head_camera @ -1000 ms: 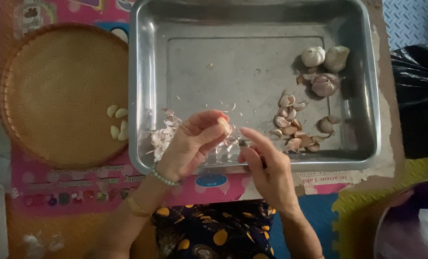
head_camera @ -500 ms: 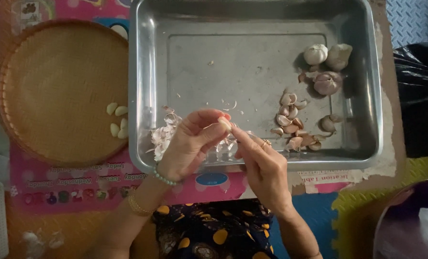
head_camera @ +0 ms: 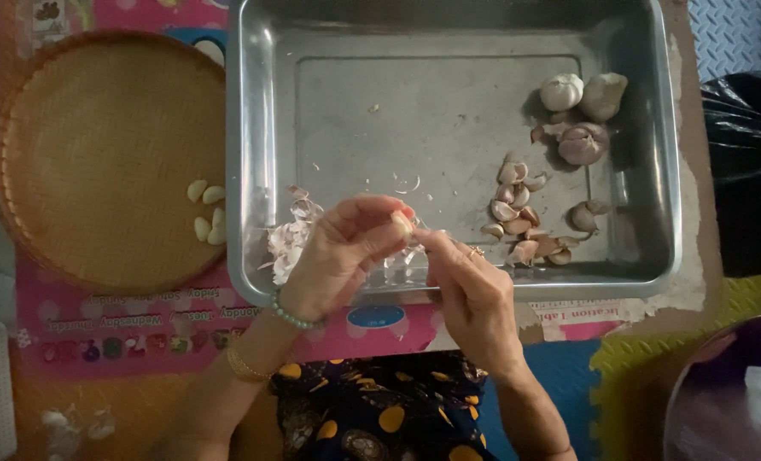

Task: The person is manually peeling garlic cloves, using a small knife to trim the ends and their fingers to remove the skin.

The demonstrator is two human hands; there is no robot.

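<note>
Garlic clove [head_camera: 402, 224], small and pale, sits pinched in the fingertips of the left hand [head_camera: 344, 256], just above the near edge of the metal tray [head_camera: 449, 102]. The right hand [head_camera: 470, 294] comes in from the other side, and its thumb and first finger are pressed together at the same clove, so both hands meet there. The left wrist has a bead bracelet [head_camera: 293, 316] on it.

Under the left hand, in the near left corner of the tray, lies a little heap of thin papery skins [head_camera: 288, 241]. More cloves with skin on [head_camera: 521, 213] lie in a bunch toward the near right side of the tray. Three whole garlic bulbs [head_camera: 581, 111] sit close together near the far right corner.

Left of the tray is a round woven basket [head_camera: 99, 154]. A few peeled cloves [head_camera: 206, 213] rest by its right rim. A black bag [head_camera: 752, 171] is past the tray's right edge.
</note>
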